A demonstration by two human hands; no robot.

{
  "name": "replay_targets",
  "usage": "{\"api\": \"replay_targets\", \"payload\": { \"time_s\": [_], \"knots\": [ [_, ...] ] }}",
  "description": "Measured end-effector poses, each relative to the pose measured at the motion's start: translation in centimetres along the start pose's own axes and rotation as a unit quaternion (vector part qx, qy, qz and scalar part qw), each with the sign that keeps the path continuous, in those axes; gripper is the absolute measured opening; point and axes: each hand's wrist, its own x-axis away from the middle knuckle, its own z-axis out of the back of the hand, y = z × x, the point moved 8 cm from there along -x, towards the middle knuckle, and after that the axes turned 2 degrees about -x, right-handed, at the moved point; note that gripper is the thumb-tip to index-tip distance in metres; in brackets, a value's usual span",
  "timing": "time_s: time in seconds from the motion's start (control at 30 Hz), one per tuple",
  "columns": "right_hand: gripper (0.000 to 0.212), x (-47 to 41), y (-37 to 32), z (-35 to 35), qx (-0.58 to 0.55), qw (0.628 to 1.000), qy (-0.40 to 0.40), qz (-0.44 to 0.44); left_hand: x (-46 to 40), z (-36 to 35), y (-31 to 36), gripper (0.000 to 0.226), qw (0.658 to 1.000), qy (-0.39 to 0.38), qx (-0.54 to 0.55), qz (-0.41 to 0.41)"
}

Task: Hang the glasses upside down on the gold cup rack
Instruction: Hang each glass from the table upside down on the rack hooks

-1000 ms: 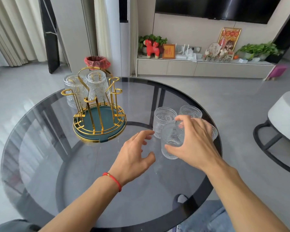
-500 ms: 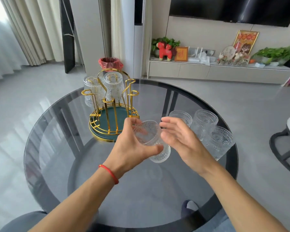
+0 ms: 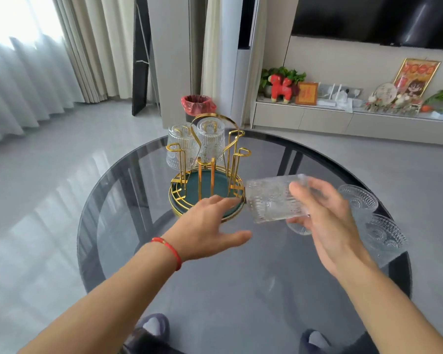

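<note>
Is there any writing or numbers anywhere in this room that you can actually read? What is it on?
Nothing here reads clearly.
Small orange framed plaque on the shelf: one gold character, too blurred to read.
Gold-framed picture: red decorative characters across the top, not legible.
Round white plate beside it: dark marks, too small to read.
Glasses, gold cup rack and table: no text visible.

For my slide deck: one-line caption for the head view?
Right hand holds a glass sideways beside the gold rack, left hand open.
</note>
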Motion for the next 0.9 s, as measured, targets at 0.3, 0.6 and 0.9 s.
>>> {"api": "replay_targets", "payload": {
  "time_s": [0.3,0.6,0.9],
  "knots": [
    [0.071,-8.8,-8.2,-1.3,0.149,0.975,0.093,0.138,-0.1,-3.2,-1.0,0.057,0.966,-0.025,-0.258,-0.007],
    [0.096,-16.0,-9.8,-8.2,0.227,0.964,0.008,0.141,-0.3,-3.8,-1.3,0.050,0.956,-0.024,-0.292,0.016],
    [0.091,-17.5,-8.8,-12.5,0.342,0.914,-0.165,0.143,-0.3,-4.2,-1.1,0.052,0.958,-0.026,-0.284,0.028]
  ]
}}
